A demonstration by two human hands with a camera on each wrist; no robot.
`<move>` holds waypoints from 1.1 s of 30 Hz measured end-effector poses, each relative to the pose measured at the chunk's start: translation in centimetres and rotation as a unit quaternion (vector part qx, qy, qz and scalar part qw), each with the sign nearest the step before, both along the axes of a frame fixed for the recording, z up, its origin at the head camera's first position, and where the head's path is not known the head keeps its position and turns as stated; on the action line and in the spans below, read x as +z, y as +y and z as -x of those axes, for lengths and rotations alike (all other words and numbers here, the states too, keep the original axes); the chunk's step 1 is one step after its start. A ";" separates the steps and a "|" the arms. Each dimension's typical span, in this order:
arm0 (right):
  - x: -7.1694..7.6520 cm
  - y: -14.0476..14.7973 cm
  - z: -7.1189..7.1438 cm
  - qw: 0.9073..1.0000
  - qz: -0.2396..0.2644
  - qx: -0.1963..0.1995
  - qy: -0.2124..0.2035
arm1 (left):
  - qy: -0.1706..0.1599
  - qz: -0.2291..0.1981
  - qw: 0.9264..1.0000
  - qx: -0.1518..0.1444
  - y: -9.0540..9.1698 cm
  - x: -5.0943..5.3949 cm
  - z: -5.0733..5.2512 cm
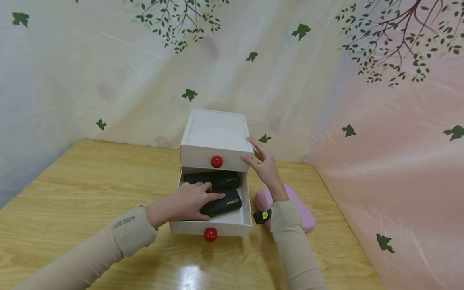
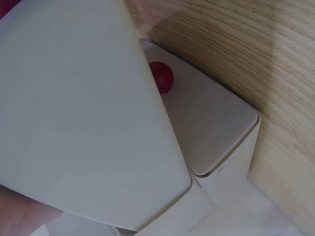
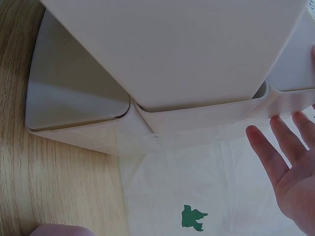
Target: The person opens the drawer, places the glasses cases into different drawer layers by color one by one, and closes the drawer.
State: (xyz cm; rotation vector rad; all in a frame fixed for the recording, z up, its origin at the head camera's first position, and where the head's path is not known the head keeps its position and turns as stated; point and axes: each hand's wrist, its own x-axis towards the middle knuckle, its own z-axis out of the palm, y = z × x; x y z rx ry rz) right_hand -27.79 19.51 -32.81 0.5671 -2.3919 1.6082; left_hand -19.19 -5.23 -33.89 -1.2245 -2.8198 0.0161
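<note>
A white drawer cabinet (image 1: 217, 127) with red knobs stands on the table. Its drawer (image 1: 226, 229) below the top one is pulled out. Inside lie two black cases, the rear case (image 1: 228, 180) and the front case (image 1: 232, 200), both with lettering. My left hand (image 1: 185, 201) reaches into the drawer and holds the front case by its left part, index finger across it and thumb at its near side. My right hand (image 1: 266, 167) rests with extended fingers against the cabinet's upper right side. In the left wrist view, the pulled-out drawer's front (image 2: 83, 108) hides most of the left hand.
A pink, rounded object (image 1: 299, 209) lies on the wooden table (image 1: 98, 193) right of the cabinet, partly behind the right forearm. Beneath the pulled-out drawer, another drawer front (image 2: 206, 113) with a red knob is closed. A leaf-patterned curtain (image 1: 152, 88) hangs behind the table.
</note>
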 end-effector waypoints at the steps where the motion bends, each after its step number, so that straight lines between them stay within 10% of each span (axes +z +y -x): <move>1: 0.0 0.0 0.0 1.000 0.001 0.000 -0.002 | -0.003 0.001 1.000 0.001 0.0 0.0 0.0; 23: -0.1 0.0 0.1 1.000 0.005 0.003 0.007 | 0.008 -0.084 0.996 0.010 -0.8 1.8 -0.8; 33: 1.8 -0.7 -1.7 1.000 0.008 0.010 -0.007 | -0.035 -0.200 0.979 -0.017 -1.6 2.4 -3.0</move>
